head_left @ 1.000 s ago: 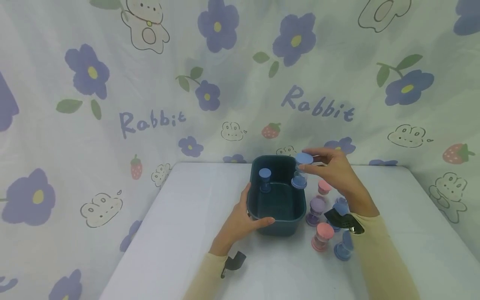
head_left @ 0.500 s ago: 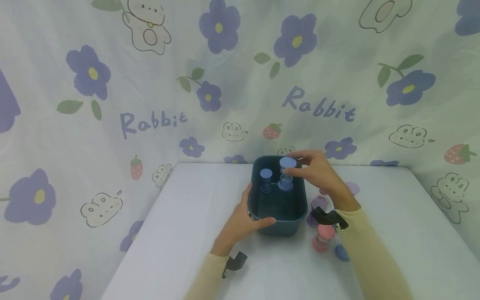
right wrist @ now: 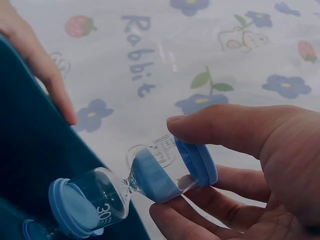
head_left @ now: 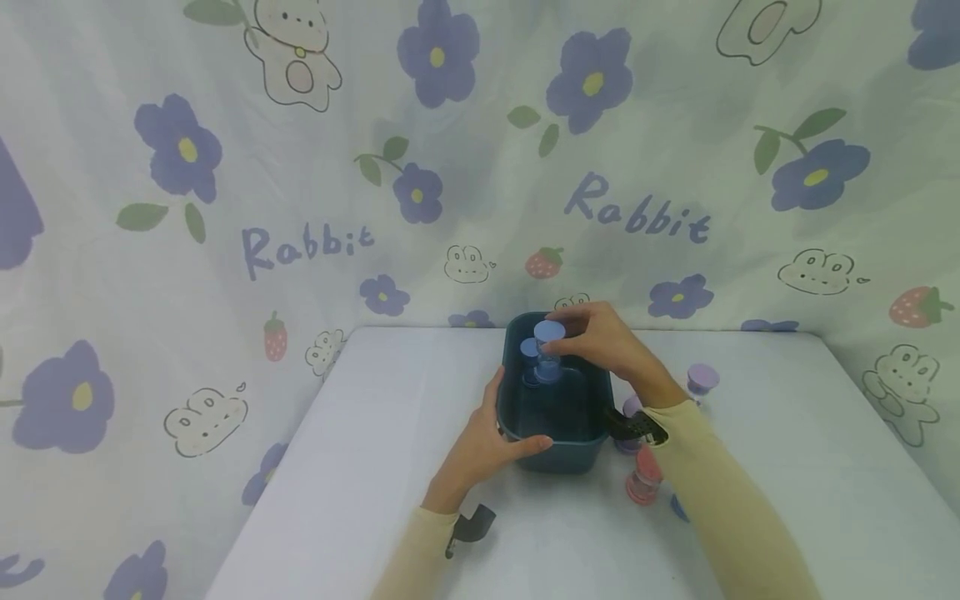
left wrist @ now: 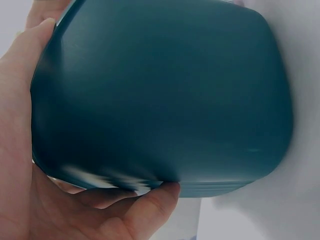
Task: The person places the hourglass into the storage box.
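Fingers [right wrist: 172, 222] of right hand [head_left: 609, 340] pinched on blue hourglass [right wrist: 152, 177], left hand [head_left: 482, 443] around corner of bin [head_left: 561, 457]

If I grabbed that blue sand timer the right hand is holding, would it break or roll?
The blue sand timer might break if dropped, since its clear bulbs narrow to a thin neck. On its side it would probably roll, because its end caps look round. It seems light, as the right hand just pinches it near one end.
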`<state>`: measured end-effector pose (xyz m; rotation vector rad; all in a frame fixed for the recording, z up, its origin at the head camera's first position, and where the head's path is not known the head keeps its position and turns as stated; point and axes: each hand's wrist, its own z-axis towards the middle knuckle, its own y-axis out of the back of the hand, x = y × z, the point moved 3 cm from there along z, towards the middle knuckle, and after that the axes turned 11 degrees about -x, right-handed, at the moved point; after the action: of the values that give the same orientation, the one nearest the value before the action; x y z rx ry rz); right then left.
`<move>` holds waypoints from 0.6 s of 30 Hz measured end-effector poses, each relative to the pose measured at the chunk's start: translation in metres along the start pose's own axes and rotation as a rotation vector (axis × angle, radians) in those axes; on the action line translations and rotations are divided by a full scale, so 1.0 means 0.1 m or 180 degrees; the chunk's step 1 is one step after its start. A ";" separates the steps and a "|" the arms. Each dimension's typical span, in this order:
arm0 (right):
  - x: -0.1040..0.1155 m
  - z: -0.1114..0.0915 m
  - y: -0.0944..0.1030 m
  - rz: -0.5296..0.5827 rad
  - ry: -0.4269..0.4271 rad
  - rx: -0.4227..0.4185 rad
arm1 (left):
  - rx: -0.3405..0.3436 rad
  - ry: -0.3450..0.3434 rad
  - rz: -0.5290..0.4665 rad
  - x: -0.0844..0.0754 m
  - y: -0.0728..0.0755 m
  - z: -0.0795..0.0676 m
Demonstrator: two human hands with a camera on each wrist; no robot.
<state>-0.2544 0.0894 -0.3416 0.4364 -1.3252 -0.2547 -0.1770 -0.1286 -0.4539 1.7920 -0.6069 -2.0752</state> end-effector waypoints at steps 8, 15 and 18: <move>-0.02 0.06 -0.15 -0.0027 -0.0035 0.0155 | 0.0008 -0.0014 0.0023 0.00 0.00 0.00; -0.07 0.10 -0.26 -0.0062 -0.0140 0.0225 | 0.0024 -0.0012 0.0035 0.01 0.00 -0.01; -0.08 0.12 -0.29 -0.0079 -0.0170 0.0250 | 0.0012 -0.0046 0.0044 0.00 0.01 0.00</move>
<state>-0.2659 0.0650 -0.3594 0.5155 -1.3862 -0.2367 -0.1770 -0.1296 -0.4537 1.7714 -0.6258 -2.0809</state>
